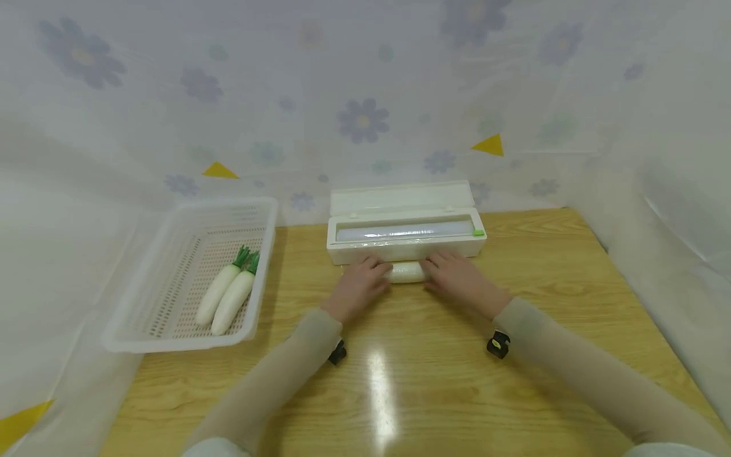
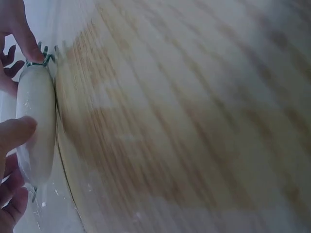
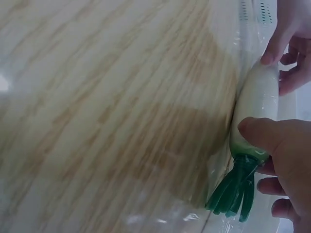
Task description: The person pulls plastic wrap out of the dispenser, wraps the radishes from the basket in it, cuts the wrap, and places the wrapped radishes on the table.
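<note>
"What are we holding?"

"Our left hand point(image 1: 358, 285) and right hand point(image 1: 459, 279) are pinching 1 film-wrapped radish point(image 1: 407, 273); it's lying just in front of the open box point(image 1: 407, 253)."

"We're also seeing 2 radishes point(image 1: 233, 303) in the left basket point(image 1: 177, 344)."

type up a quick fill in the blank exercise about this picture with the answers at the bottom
1. The basket stands on the person's ____ side of the table.
2. In it lie exactly ____ white radishes.
3. The lid of the white box is not closed but ____.
4. The right hand grips another radish near the end whose leaves are ____; the left hand holds it nearer the other end.

Missing words: left; two; open; green
</note>
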A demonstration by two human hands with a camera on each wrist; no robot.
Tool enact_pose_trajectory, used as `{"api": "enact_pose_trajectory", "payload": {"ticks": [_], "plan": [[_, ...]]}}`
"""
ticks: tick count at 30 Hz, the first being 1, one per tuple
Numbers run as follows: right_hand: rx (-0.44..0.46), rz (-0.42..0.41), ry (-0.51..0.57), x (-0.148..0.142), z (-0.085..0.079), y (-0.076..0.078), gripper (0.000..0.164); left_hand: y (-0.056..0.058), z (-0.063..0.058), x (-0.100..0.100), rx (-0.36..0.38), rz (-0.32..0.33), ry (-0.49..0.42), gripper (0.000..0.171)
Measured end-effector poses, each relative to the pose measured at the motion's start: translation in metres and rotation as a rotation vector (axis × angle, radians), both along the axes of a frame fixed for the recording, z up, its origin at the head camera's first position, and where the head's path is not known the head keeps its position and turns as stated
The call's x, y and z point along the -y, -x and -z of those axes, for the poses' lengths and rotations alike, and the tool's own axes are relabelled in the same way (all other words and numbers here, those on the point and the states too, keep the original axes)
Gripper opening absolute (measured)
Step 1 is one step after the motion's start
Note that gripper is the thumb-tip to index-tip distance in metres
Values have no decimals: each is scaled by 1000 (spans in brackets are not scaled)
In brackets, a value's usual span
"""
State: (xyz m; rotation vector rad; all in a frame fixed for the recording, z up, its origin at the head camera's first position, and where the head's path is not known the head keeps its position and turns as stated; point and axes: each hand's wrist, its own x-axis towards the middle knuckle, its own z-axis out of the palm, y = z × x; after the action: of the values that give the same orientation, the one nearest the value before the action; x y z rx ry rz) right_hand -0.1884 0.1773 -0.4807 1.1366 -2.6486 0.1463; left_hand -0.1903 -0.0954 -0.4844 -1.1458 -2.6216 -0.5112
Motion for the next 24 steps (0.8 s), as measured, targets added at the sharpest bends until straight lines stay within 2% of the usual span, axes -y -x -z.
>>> {"api": "enact_pose_trajectory", "payload": {"ticks": [5, 9, 12, 18, 24], "plan": [[-17, 35, -43, 3, 2, -1, 49, -1, -3, -6, 70, -68, 31, 39], [-39, 50, -77, 4, 3, 2, 44, 2, -2, -10, 62, -98, 91, 40], [-39, 49, -71, 4, 3, 3, 43, 3, 0, -12, 51, -107, 99, 38], [37, 53, -13, 3, -1, 1, 43, 2, 3, -11, 43, -125, 80, 43], [98, 39, 17, 1, -1, 0, 43, -3, 4, -7, 51, -112, 61, 38]]}}
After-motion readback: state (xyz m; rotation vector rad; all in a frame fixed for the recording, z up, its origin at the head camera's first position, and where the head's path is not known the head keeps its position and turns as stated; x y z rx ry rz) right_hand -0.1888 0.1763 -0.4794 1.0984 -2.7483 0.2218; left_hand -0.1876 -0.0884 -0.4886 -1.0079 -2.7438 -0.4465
